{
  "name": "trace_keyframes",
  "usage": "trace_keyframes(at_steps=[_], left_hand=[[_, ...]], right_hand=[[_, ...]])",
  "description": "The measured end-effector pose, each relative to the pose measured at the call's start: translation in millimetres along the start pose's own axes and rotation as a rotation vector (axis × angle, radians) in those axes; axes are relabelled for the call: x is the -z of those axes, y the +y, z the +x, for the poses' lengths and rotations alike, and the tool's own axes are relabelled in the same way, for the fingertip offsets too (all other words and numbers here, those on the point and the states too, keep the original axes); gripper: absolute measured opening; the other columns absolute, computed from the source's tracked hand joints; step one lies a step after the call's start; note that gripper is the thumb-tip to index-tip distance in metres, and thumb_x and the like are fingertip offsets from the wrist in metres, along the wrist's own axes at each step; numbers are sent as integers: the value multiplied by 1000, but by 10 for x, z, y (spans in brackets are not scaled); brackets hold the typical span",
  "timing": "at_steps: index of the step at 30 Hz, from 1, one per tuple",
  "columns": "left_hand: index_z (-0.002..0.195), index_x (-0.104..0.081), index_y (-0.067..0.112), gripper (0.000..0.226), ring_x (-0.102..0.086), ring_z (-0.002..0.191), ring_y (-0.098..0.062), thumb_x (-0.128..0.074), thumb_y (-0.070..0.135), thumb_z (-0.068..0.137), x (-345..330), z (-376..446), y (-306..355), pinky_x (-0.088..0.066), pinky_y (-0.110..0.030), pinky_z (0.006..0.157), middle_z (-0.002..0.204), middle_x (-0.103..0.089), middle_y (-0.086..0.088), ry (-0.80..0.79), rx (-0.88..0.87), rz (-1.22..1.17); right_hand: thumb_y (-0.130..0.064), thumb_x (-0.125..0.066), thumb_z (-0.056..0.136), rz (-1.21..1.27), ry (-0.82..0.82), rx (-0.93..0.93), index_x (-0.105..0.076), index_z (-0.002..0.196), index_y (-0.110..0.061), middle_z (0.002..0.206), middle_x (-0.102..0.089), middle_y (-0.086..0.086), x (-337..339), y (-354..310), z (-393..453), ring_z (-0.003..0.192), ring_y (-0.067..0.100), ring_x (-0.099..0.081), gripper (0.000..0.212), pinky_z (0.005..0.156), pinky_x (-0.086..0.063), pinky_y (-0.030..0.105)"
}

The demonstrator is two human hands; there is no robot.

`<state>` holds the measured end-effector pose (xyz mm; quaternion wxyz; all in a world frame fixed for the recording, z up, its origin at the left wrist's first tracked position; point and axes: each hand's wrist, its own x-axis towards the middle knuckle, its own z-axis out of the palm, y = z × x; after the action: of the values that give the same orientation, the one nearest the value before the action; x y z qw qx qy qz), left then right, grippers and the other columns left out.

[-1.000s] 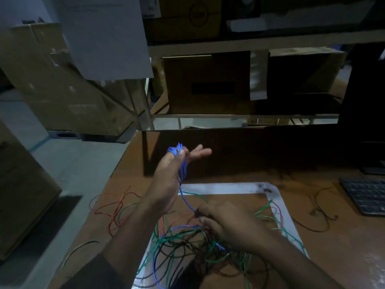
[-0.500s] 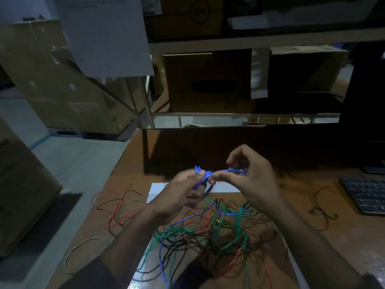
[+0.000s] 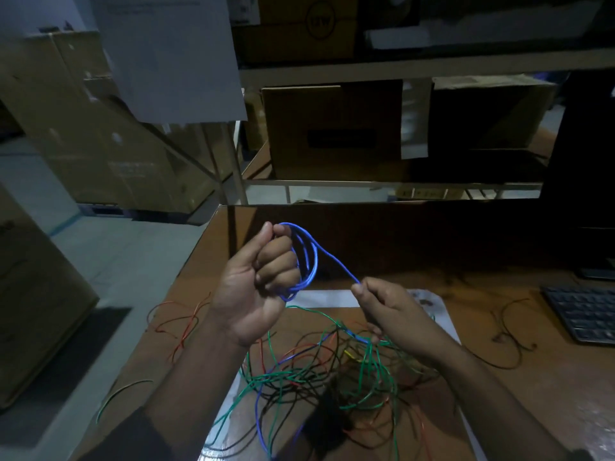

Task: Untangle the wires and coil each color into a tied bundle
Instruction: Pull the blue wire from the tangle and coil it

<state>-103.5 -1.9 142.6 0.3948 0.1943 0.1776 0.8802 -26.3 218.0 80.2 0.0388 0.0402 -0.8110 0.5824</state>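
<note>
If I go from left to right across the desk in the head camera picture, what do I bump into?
Red wires → left hand → blue coil → right hand → thin dark wire → keyboard.

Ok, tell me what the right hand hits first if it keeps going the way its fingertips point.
The right hand, pinching the blue wire, points up-left toward the left hand. It would probably meet the blue wire coil held there first, then that hand's fingers, though depth is unclear from one view.
</note>
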Motion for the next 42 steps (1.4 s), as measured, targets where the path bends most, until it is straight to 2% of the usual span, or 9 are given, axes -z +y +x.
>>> trace_keyframes(at_steps=[7, 13, 16, 20, 29, 34, 37, 39, 42], left_hand=[[103, -49, 12, 29, -27, 48, -8, -28, 30, 115, 9, 51, 148, -31, -26, 49, 60, -31, 6, 8, -79, -81], [102, -48, 11, 30, -27, 49, -7, -27, 29, 115, -45, 49, 268, -29, -25, 50, 61, -30, 6, -7, -157, -97], [101, -48, 11, 30, -27, 49, -7, -28, 28, 115, 13, 42, 351, -31, -27, 50, 60, -32, 5, 11, -189, -137], [100, -51, 8, 31, -27, 48, -7, -30, 26, 114, 143, 44, 349, -28, -25, 49, 61, -46, 1, 56, -214, -231], [93, -54, 13, 22, -25, 40, -7, -40, 21, 108, 94, -4, 50, -27, -19, 43, 62, -48, 8, 223, -262, -38], [98, -54, 15, 14, -48, 47, -1, -43, 20, 105, -85, 58, 41, -41, -13, 48, 83, -70, 5, 321, -395, 138], [119, -51, 5, 25, -75, 84, -13, -34, 22, 111, -115, 103, 13, -62, -27, 76, 113, -77, -11, 283, -431, 304], [120, -48, 4, 27, -70, 117, -31, -29, 21, 112, -68, 132, -30, -54, -49, 104, 132, -68, -21, 236, -429, 497], [110, -55, 10, 32, -61, 130, -35, -25, 18, 114, 57, 162, -83, -32, -57, 120, 135, -66, -20, 274, -407, 823]], right_hand=[[-42, -54, 100, -201, 121, 94, -50, 77, -17, 61, -47, 13, 127, -56, -6, 57, 30, -62, 35, 56, -52, 21], [-53, -56, 97, -358, 142, 109, -55, 75, -22, 66, -63, 6, 149, -18, 28, 62, 21, -64, 38, 64, -53, 48], [-41, -55, 102, -294, 170, 143, -56, 77, -28, 69, -59, -1, 152, -13, 40, 66, 18, -59, 29, 64, -51, 44], [-22, -45, 108, 59, 476, 225, -58, 91, -19, 68, -61, 2, 75, -159, 54, 63, 11, -58, 22, 59, -48, 23], [-26, -35, 111, 183, 682, 146, -50, 90, -22, 55, -38, -10, 35, -139, 162, 45, 13, -40, 26, 46, -36, 29], [-25, -40, 106, -669, 336, -12, -48, 92, -23, 75, -62, 1, -121, 107, 99, 72, 27, -61, 17, 60, -43, 41], [-30, -41, 105, -944, 51, -73, -53, 99, -24, 91, -70, 7, -276, 61, 67, 87, 33, -66, 15, 62, -44, 37], [-39, -43, 104, -981, -66, 3, -60, 106, -23, 96, -71, 6, -339, -21, 48, 91, 29, -66, 23, 64, -44, 37], [-48, -45, 103, -834, -168, 123, -63, 100, -24, 91, -71, -2, -312, -155, -8, 86, 17, -64, 29, 71, -49, 36]])
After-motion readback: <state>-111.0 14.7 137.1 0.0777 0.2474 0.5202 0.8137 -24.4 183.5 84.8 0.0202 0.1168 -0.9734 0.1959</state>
